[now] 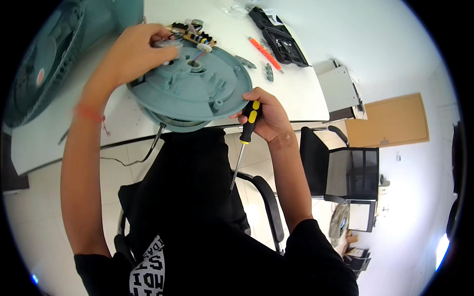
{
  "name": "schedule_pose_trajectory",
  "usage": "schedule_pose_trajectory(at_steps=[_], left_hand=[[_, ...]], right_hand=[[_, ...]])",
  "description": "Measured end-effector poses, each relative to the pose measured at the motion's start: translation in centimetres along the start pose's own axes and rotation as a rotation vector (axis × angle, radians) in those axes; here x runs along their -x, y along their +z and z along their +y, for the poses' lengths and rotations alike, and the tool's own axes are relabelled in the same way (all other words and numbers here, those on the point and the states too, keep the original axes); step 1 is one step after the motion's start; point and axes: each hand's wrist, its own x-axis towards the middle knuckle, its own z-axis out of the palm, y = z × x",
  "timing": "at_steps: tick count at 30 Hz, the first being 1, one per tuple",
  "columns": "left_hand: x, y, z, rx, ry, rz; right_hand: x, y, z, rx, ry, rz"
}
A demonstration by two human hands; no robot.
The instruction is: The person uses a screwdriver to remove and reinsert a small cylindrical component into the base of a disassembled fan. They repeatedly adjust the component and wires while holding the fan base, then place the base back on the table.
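Observation:
A round grey-green plastic base (222, 81) with raised posts and a central hole lies at the near table edge, overhanging it. My left hand (136, 54) reaches over its far left part, fingers pinched around a small greyish, partly see-through piece (170, 52) that they half hide. My right hand (269, 116) grips a screwdriver (250, 121) with a black and yellow handle, its shaft pointing down toward my lap. The fingertips of that hand also touch the base's right rim. A circuit board (202, 37) with wires sits at the base's far edge.
A large grey-green housing (54, 59) stands at the left. On the white table (296, 93) are an orange pen-like tool (265, 53), small grey-green parts (269, 72) and an opened black tool case (284, 44). A cable (148, 150) hangs off the edge; a black chair (316, 163) stands right.

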Motion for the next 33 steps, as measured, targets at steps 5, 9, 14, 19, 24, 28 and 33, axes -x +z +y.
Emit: schedule_pose_trajectory(at_steps=[5, 9, 14, 19, 24, 28, 33], left_hand=[[-0.2, 0.6, 0.7, 0.052, 0.053, 0.012], [-0.7, 0.1, -0.5, 0.119, 0.137, -0.044], [-1.8, 0.0, 0.4, 0.054, 0.061, -0.166], [-1.9, 0.2, 0.7, 0.08, 0.035, -0.191], [-1.3, 0.3, 1.1, -0.083, 0.202, -0.096], [-1.0, 0.4, 0.6, 0.086, 0.217, -0.09], [-1.0, -0.5, -0.8, 0.244, 0.026, -0.046]], right_hand=[[0.0, -0.8, 0.6, -0.004, 0.009, -0.044], [-0.1, -0.2, 0.6, -0.01, -0.028, -0.006], [0.2, -0.3, -0.1, 0.035, -0.034, -0.101], [0.2, -0.4, 0.4, 0.017, -0.06, -0.112], [0.4, -0.2, 0.3, 0.065, -0.096, -0.125], [0.2, -0.1, 0.6, 0.051, -0.143, -0.055], [0.6, 0.0, 0.6, 0.002, -0.158, -0.062]])
